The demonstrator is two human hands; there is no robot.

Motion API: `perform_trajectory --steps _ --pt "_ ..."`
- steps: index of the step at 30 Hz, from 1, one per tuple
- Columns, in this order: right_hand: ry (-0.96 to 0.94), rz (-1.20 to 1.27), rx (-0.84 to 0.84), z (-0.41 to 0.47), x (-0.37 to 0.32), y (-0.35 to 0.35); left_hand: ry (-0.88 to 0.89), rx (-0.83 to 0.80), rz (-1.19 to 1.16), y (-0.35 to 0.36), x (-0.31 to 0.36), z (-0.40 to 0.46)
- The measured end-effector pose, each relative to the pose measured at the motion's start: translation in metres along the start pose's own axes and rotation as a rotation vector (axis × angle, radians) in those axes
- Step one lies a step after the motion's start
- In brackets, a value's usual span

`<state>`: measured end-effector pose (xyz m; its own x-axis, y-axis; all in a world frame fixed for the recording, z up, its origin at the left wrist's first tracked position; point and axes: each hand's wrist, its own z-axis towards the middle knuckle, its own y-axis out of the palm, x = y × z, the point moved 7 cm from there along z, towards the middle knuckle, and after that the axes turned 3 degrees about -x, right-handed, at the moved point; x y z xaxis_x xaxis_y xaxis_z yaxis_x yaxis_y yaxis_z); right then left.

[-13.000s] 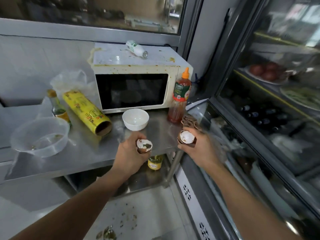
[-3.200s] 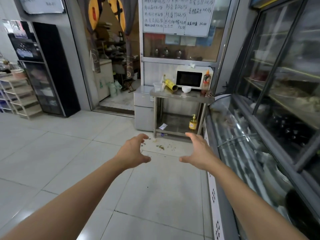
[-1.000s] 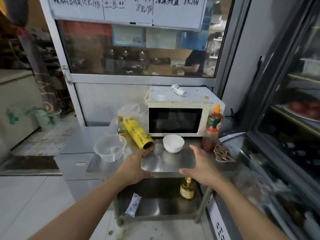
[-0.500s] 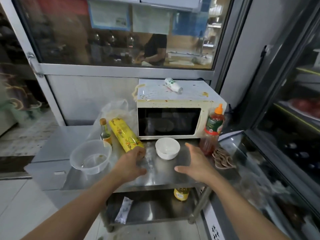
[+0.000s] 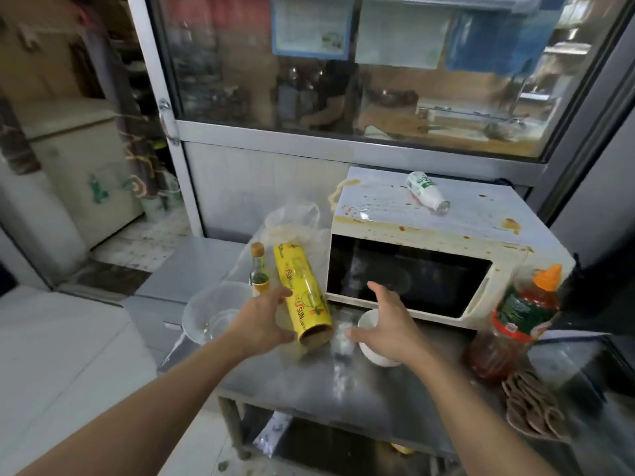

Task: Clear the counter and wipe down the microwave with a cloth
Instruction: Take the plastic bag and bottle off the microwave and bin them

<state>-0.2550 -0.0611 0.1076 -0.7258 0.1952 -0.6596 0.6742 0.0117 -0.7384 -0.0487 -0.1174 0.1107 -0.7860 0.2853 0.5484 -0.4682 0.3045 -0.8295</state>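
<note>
Clearing is barely starting: the steel counter [image 5: 395, 383] is carrying a sauce-spattered white microwave [image 5: 429, 242] along its back edge, a yellow cardboard wrap roll [image 5: 302, 297], a clear plastic tub [image 5: 209, 314] at the left edge and a white ceramic bowl [image 5: 369, 324]. The left hand [image 5: 264, 324] is curling loosely beside the roll, grip unclear; the right hand [image 5: 388, 324] is hovering spread wide, holding nothing, over the bowl. No cloth visible; wiping is probably still ahead.

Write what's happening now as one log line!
left hand: reaching at yellow wrap roll | right hand: open over white bowl | microwave: stained, unwiped
</note>
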Motion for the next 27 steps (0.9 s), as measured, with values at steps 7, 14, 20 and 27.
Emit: perform_trajectory --steps 7,14,20,27 --pt "-0.060 -0.011 0.001 0.044 -0.043 0.021 -0.018 0.067 0.008 -0.039 -0.049 0.022" --pt "-0.017 -0.081 0.068 0.080 -0.101 0.060 0.055 0.022 -0.053 -0.086 -0.114 0.049" --pt "0.055 -0.070 0.153 0.100 -0.147 0.088 0.128 -0.070 -0.068 -0.121 -0.170 0.077" --pt "0.136 -0.069 0.236 0.107 -0.162 0.090 0.198 -0.119 -0.072 -0.134 -0.187 0.112"
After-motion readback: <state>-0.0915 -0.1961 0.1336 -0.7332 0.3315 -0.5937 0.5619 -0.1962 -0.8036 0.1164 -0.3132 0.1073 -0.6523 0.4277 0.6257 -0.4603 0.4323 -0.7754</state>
